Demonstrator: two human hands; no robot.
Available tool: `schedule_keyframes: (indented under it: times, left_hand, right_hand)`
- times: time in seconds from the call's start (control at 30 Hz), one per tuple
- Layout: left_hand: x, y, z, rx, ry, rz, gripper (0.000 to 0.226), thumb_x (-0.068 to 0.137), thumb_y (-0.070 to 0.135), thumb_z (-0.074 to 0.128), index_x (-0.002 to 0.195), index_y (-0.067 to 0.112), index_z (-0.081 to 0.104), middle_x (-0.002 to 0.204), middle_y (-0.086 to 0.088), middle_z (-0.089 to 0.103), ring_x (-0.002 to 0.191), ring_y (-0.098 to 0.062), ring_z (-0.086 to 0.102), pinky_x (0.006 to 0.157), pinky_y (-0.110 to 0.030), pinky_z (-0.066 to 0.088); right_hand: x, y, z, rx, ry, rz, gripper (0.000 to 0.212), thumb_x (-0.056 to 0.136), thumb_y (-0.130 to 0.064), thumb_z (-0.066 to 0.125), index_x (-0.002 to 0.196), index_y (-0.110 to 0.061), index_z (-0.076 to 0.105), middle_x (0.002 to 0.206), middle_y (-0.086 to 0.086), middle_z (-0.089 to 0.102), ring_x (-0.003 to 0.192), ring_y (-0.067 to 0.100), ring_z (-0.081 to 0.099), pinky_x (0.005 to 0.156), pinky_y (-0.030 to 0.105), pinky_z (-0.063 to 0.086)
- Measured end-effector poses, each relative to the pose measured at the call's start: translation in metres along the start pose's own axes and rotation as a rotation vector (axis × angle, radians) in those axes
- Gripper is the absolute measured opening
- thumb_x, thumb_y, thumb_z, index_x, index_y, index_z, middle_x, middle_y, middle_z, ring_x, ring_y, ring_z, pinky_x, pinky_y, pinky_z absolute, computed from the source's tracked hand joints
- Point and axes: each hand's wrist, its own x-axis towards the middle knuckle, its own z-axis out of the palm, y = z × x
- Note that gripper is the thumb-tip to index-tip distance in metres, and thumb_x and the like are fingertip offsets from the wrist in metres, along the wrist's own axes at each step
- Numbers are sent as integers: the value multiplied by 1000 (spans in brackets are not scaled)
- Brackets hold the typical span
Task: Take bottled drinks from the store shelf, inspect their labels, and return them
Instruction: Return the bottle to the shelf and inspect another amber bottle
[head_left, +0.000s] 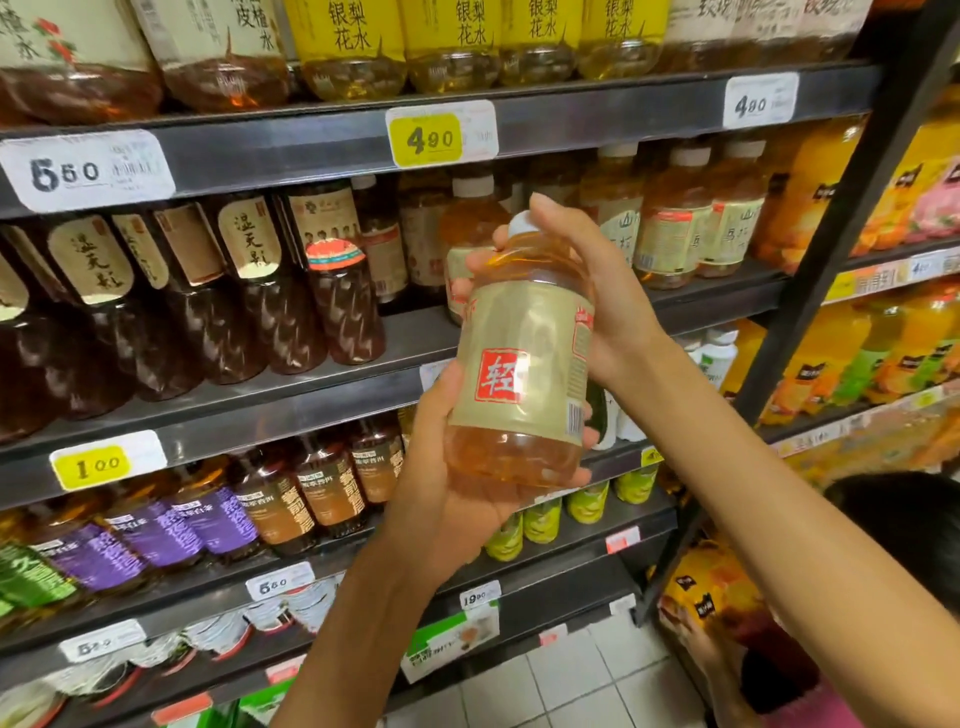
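Store shelf (311, 400) behind; amber bottle (519, 364) is clamped between left hand (447, 499) at 6 o'clock and right hand (597, 280) at 12, label tilted up for reading.

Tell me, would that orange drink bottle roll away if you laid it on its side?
Probably yes: the bottle looks round and smooth. It appears full of amber liquid, so likely heavy for its size. The left hand cups its base while the right hand grips near the cap.
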Motion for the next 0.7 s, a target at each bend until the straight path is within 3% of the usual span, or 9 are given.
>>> schedule_keyframes:
  times: [0.07, 0.13, 0.2, 0.3, 0.43, 0.53, 0.63, 0.7]
  left_hand:
    - [1, 5, -1, 97, 85, 17, 62, 71, 57, 46, 108, 14, 70, 113, -23, 67, 98, -41, 65, 67, -44, 60]
    - [2, 11, -2, 153, 151, 38, 68, 67, 54, 48, 120, 15, 62, 120, -18, 66, 111, -40, 60, 77, -48, 57]
    - [2, 14, -2, 222, 140, 85, 76, 66, 54, 52, 131, 14, 54, 124, -12, 64, 114, -32, 61, 86, -50, 55]
    - [1, 13, 0, 235, 75, 122, 66, 71, 55, 50, 125, 18, 57, 121, -9, 67, 110, -27, 64, 88, -51, 54]
    - [2, 9, 1, 4, 8, -24, 75, 71, 63, 49, 119, 7, 64, 104, -22, 70, 81, -35, 71, 61, -40, 58]
    - [2, 4, -1, -38, -66, -106, 78, 79, 67, 41, 120, 5, 63, 102, -23, 68, 81, -32, 70, 66, -37, 58]
    - [4, 4, -6, 51, -59, -127, 78, 80, 66, 35, 123, 7, 63, 103, -20, 70, 85, -32, 70, 75, -40, 59]
    - [5, 8, -7, 127, 16, -94, 68, 78, 61, 37, 122, 15, 62, 109, -14, 71, 98, -31, 69, 83, -46, 57]
  right_hand:
    - [-3, -7, 2, -80, 54, -39, 29, 97, -32, 45, 88, -5, 53, 80, 13, 71, 75, 26, 68, 75, 35, 56]
    - [-5, -12, 4, -211, 129, -75, 27, 95, -33, 50, 90, -7, 55, 83, 12, 72, 75, 22, 69, 75, 32, 57]
    - [-5, -14, 8, -407, 214, -121, 27, 94, -37, 54, 94, -11, 61, 87, 7, 72, 77, 17, 69, 76, 28, 56]
    - [-2, -17, 12, -591, 230, -108, 37, 93, -48, 53, 89, -13, 61, 80, 4, 64, 80, 17, 65, 81, 30, 53]
    - [-2, -21, 9, -189, 106, 24, 52, 94, -46, 48, 118, -1, 55, 104, 18, 62, 94, 27, 63, 89, 35, 52]
    - [-1, -14, 6, -2, -16, 68, 45, 89, -42, 47, 105, -1, 56, 98, 18, 71, 93, 31, 69, 90, 42, 53]
    - [-1, -12, 5, -32, -18, 43, 34, 94, -37, 44, 85, -5, 55, 79, 12, 71, 80, 27, 70, 80, 36, 57]
    - [-1, -14, 4, -133, 45, 6, 33, 96, -35, 46, 82, -6, 55, 75, 11, 71, 75, 26, 70, 76, 33, 57]
